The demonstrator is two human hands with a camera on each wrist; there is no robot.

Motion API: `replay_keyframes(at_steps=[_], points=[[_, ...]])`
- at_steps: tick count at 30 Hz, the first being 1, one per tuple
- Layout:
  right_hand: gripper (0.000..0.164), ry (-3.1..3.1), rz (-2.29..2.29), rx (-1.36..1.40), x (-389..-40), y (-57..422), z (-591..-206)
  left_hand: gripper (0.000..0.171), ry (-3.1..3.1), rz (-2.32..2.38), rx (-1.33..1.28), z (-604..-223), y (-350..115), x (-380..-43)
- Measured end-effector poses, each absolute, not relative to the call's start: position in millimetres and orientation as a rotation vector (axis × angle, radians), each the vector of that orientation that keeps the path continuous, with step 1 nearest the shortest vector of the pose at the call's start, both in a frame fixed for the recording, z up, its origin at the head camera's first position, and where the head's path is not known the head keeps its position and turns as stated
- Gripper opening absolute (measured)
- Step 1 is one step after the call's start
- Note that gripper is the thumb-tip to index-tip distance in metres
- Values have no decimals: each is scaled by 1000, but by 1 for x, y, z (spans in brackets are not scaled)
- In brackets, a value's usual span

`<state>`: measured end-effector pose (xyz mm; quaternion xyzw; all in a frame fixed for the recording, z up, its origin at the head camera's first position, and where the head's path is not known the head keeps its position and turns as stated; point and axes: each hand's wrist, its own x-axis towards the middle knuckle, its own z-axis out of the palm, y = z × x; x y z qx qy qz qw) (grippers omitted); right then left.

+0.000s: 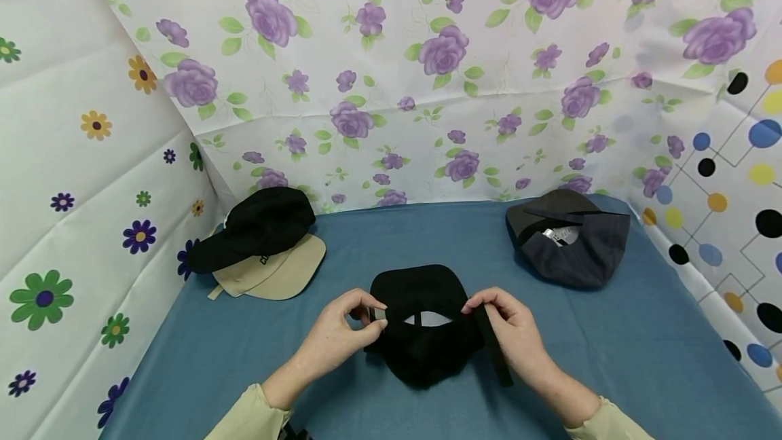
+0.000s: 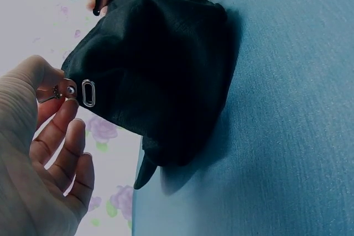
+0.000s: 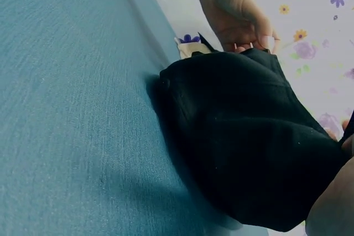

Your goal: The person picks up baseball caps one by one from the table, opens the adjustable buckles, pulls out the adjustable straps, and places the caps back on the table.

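In the head view a black cap (image 1: 424, 362) lies at the front middle of the table, its back opening facing up toward the brim. My left hand (image 1: 332, 338) pinches the metal buckle (image 1: 379, 314) at the left side of that opening. Close up in the left wrist view, a slotted metal eyelet (image 2: 88, 93) sits in the fabric beside the fingertips. On the other side, my right hand (image 1: 516, 338) pinches the base of a loose black strap (image 1: 497, 355), which hangs down past the cap. The right wrist view shows mostly the crown (image 3: 238, 131); its own hand is largely out of frame.
A second black cap (image 1: 263, 226) rests on a beige cap (image 1: 293, 270) at the back left. A dark grey cap (image 1: 586, 250) lies upturned at the back right. Blue cloth (image 1: 415, 233) covers the table, with patterned sheets (image 1: 391, 87) hanging behind and at both sides.
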<state>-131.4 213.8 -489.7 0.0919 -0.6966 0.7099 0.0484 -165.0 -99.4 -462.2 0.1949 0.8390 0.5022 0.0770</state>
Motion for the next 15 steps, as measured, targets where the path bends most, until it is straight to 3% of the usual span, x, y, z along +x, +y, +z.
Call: replay_keyframes(at_steps=[15], points=[[33, -2167, 2118, -36, -135, 213, -488, 15, 2500, 1505, 587, -461, -98, -165]])
